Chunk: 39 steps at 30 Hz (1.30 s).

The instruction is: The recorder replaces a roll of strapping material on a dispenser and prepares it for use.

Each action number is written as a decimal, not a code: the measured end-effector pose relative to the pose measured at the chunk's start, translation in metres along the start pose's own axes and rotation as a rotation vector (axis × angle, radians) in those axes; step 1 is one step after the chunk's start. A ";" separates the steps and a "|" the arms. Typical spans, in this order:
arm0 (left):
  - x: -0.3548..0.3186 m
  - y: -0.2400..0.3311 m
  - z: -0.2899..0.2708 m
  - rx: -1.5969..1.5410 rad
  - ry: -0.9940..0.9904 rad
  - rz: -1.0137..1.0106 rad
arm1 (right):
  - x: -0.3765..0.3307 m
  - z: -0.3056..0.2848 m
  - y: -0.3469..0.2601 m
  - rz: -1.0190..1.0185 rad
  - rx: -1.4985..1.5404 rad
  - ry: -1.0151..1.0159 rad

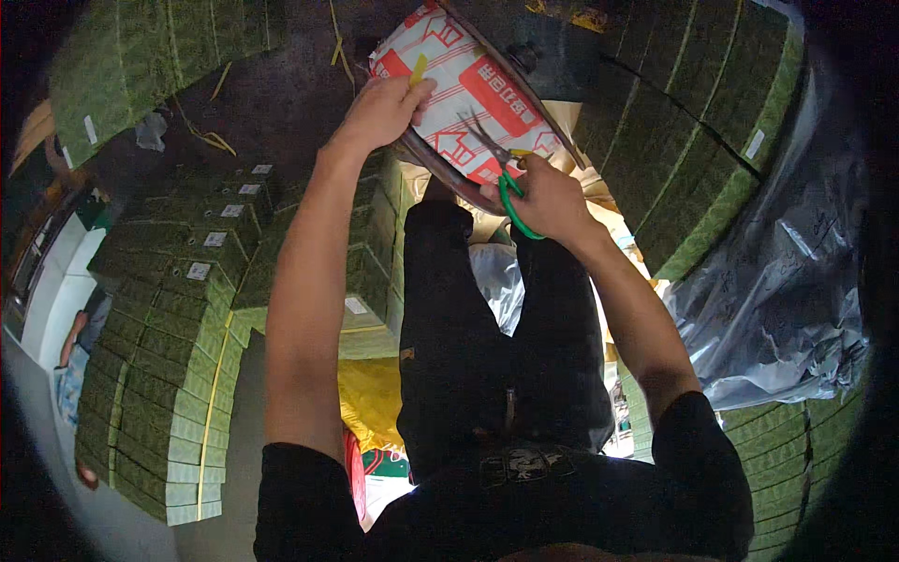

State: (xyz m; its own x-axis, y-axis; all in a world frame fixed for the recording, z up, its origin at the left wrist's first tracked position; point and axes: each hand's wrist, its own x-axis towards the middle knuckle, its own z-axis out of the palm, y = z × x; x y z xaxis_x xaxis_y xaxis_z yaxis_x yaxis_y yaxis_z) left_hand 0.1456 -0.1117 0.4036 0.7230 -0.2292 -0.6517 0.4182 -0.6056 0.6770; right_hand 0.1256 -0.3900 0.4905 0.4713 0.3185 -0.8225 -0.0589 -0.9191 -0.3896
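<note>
Head view: L hand (382, 110) fingers grip yellow strap (418, 69) on red-and-white printed sack (468, 94), propped past knees. R hand (548, 197) fingers closed in green-handled scissors (501, 173), blades on sack. Step, judged: cutting strap; next needs blades under strap.

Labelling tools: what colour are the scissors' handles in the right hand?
Green, on the scissors held in the right hand; head view shows it.
</note>
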 end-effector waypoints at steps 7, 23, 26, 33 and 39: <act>-0.004 -0.022 0.020 -0.676 0.550 -0.023 | 0.013 0.012 -0.030 -0.256 -0.385 0.194; -0.001 0.030 0.016 -0.820 0.210 0.066 | 0.013 -0.016 -0.034 -0.241 -0.328 0.044; 0.004 0.035 0.016 -0.778 0.064 0.108 | 0.015 -0.008 -0.033 -0.262 -0.242 0.031; -0.021 0.035 0.030 -0.425 0.159 0.118 | 0.040 0.013 -0.052 -0.329 -0.209 0.102; -0.035 0.054 0.029 -0.745 0.248 0.303 | 0.043 0.014 -0.057 -0.330 -0.267 0.081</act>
State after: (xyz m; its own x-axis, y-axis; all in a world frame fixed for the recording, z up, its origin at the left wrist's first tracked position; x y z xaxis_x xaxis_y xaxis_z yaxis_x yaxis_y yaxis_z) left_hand 0.1267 -0.1585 0.4533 0.9258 -0.0738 -0.3707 0.3776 0.1369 0.9158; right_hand 0.1372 -0.3208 0.4717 0.4947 0.5961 -0.6324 0.3315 -0.8021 -0.4968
